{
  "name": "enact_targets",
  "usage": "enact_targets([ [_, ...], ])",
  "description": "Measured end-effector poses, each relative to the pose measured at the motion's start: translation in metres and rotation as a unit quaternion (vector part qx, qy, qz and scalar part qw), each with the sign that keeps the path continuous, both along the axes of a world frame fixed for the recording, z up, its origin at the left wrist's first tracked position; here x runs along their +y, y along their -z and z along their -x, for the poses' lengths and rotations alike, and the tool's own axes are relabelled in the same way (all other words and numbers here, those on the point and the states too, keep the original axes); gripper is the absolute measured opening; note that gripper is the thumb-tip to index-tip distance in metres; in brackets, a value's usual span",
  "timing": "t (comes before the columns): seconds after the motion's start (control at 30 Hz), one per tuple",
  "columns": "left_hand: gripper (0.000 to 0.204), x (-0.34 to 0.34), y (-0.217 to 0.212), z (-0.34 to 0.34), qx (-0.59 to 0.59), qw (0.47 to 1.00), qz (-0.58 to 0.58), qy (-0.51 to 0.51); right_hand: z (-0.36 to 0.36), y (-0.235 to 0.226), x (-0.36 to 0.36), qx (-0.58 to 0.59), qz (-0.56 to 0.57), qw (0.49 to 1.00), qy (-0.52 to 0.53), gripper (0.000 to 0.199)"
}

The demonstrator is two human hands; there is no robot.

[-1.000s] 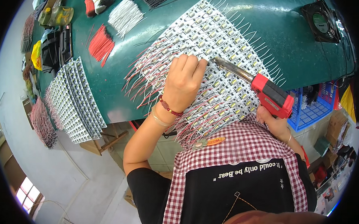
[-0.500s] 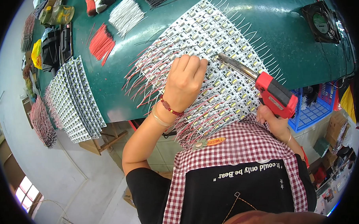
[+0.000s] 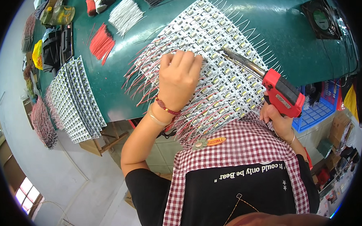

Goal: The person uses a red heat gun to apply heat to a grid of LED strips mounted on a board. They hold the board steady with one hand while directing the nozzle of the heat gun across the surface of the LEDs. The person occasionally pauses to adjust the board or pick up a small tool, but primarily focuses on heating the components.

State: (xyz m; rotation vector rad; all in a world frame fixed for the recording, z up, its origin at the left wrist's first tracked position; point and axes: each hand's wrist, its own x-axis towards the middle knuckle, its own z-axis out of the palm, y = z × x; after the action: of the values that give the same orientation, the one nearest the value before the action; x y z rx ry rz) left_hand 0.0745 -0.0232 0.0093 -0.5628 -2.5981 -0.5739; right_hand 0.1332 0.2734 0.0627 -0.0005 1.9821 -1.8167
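Note:
A sheet of white LED circuit boards (image 3: 227,77) lies over the near edge of the green table, with red and white wires trailing from its left side and white wires from its right. My left hand (image 3: 179,75) is closed over the sheet's left half, knuckles up; what its fingers pinch is hidden beneath them. In my right hand (image 3: 273,117) is a red and black soldering gun (image 3: 282,95), held by the handle. Its metal shaft points up and left, and the tip hovers over or touches the boards, right of my left hand; contact is hard to tell.
Bundles of red wires (image 3: 101,43) and white wires (image 3: 125,14) lie on the green table (image 3: 273,14). More boards (image 3: 75,104) hang over its left edge. A black fan (image 3: 322,19) stands at the far right, above a blue crate (image 3: 314,114).
My left hand has shifted left and slightly up. The soldering gun has moved a little to the right, its tip drawing away from that hand. The board sheet has shifted slightly.

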Motion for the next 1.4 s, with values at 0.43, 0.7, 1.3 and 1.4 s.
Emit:
enact_targets([
  [0.43,0.019,0.023,-0.002,-0.013,-0.056,0.997,-0.058,-0.005,-0.008,0.000,0.013,-0.018,-0.012,0.999,-0.025,0.040],
  [0.7,0.017,0.025,0.000,-0.016,-0.059,0.998,-0.022,-0.016,-0.013,0.000,0.020,-0.070,-0.059,0.994,-0.056,0.038],
  [1.3,0.021,0.026,-0.005,-0.014,-0.064,0.998,-0.024,-0.009,-0.017,0.008,0.019,-0.070,-0.062,0.994,-0.062,0.026],
  [1.4,0.021,0.025,-0.005,-0.014,-0.068,0.997,-0.024,-0.008,-0.019,0.012,0.021,-0.053,-0.093,0.991,-0.080,0.023],
])
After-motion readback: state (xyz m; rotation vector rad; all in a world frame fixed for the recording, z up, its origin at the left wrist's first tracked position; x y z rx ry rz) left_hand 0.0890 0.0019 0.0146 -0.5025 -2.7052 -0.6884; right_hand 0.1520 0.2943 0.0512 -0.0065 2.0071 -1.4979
